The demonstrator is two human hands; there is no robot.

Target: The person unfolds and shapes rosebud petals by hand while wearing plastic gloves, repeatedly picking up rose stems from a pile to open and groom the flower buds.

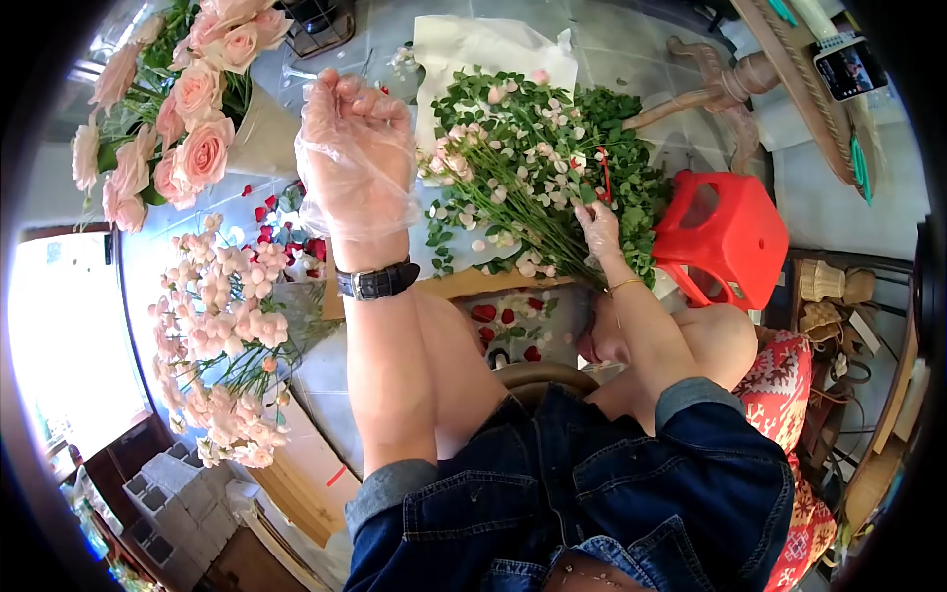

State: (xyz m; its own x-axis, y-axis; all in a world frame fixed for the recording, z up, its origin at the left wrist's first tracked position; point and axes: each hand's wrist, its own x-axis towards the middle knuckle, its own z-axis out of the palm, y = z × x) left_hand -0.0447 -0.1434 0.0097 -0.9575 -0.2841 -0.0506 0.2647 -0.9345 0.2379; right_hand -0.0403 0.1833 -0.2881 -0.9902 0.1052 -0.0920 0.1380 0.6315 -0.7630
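My left hand (357, 148), in a clear plastic glove, is raised toward me with its palm in view and its fingers slightly bent. Nothing shows in it. Above a heap of small pale-pink spray roses (528, 163), my right hand (599, 235), also gloved, has its fingers drawn together on a stem among the leaves. A narrow red item (605, 176) lies just past its fingertips; its kind is unclear. The long green stems of the roses point toward my knees.
Buckets of large pink roses (202, 148) and pale spray roses (232, 326) stand at left. A red plastic stool (730, 237) is at right, below a phone (850, 67). White paper (493, 49) and red petals (508, 316) lie on the floor.
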